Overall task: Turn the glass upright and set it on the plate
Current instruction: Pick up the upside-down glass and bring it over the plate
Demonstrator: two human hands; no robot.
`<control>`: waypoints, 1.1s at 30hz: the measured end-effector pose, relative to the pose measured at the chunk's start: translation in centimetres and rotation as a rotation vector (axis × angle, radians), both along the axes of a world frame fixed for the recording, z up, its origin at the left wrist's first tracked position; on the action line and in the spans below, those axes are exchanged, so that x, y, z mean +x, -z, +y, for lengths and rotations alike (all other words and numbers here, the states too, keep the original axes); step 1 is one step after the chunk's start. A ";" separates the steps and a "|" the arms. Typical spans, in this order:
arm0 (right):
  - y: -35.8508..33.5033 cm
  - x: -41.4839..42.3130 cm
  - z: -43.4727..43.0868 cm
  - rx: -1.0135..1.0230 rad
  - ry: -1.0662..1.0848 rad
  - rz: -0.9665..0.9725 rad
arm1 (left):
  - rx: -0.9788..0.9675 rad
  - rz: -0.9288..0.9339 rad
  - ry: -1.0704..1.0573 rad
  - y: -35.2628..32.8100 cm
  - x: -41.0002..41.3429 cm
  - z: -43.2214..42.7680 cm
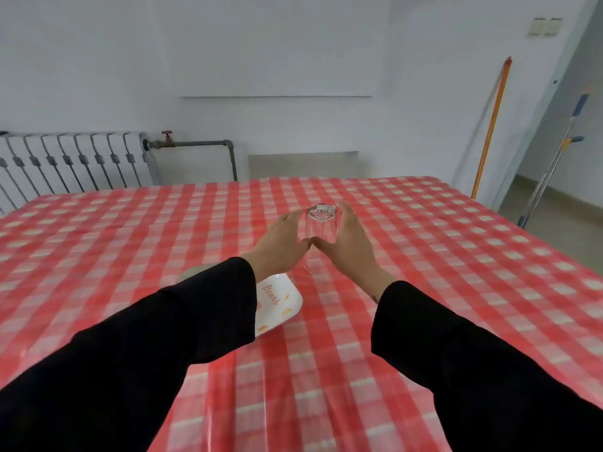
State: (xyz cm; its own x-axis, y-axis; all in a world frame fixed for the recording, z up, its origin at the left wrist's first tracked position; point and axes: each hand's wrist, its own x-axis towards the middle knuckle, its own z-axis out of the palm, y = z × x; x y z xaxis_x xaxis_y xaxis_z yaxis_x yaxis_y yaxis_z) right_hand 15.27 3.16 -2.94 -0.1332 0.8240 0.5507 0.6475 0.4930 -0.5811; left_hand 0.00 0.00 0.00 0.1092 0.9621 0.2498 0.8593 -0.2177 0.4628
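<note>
A clear glass stands upside down on the red checked tablecloth, base up, with a small barcode sticker on the base. My left hand cups its left side and my right hand its right side. The two thumbs meet in front of the glass, and the fingers lie flat along its walls. The rim shows below the thumbs, down at the cloth. A white plate with orange print and the word "Bears" lies nearer to me and to the left, partly hidden under my left sleeve.
The table is wide and covered by the checked cloth. Behind its far edge are a radiator and a pipe on the wall. An orange pole and a mop handle lean at the right.
</note>
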 end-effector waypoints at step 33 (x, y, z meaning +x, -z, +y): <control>3.6 -1.0 1.2 -0.378 -0.018 0.140 | -0.592 -0.752 -0.171 0.3 2.0 1.3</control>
